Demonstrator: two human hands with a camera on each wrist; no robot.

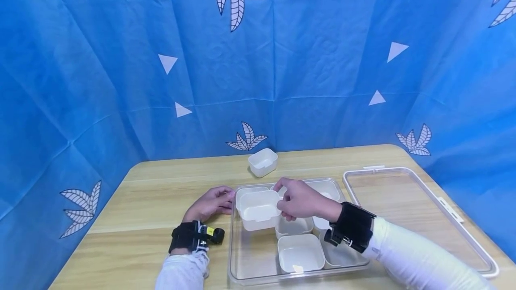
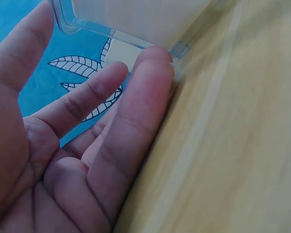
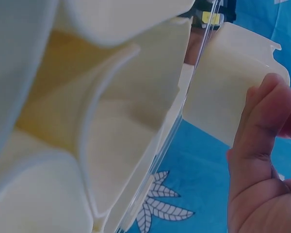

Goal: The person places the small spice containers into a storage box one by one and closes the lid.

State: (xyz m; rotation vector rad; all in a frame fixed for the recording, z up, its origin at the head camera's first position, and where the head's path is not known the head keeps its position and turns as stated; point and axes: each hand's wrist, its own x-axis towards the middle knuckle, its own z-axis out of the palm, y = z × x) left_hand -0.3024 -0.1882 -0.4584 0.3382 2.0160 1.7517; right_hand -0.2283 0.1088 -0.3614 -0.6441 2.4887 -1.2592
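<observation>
My right hand [image 1: 300, 198] pinches the right rim of a small white plastic container [image 1: 259, 213]. It holds this container, slightly tilted, over the left part of a wide clear plastic box [image 1: 254, 261]. In the right wrist view the container [image 3: 223, 82] is seen from outside, by the fingers [image 3: 262, 121]. Several similar white containers, such as the front one [image 1: 301, 253], sit inside the clear box. My left hand [image 1: 211, 202] is at the box's left wall, fingers loosely extended. The left wrist view shows its fingertips [image 2: 153, 60] touching the box's edge.
One more white container [image 1: 263, 163] stands behind the box, near the table's back edge. A clear lid with a white rim [image 1: 419, 178] lies on the right of the wooden table [image 1: 161, 191]. A blue patterned cloth [image 1: 274, 70] hangs behind and at both sides.
</observation>
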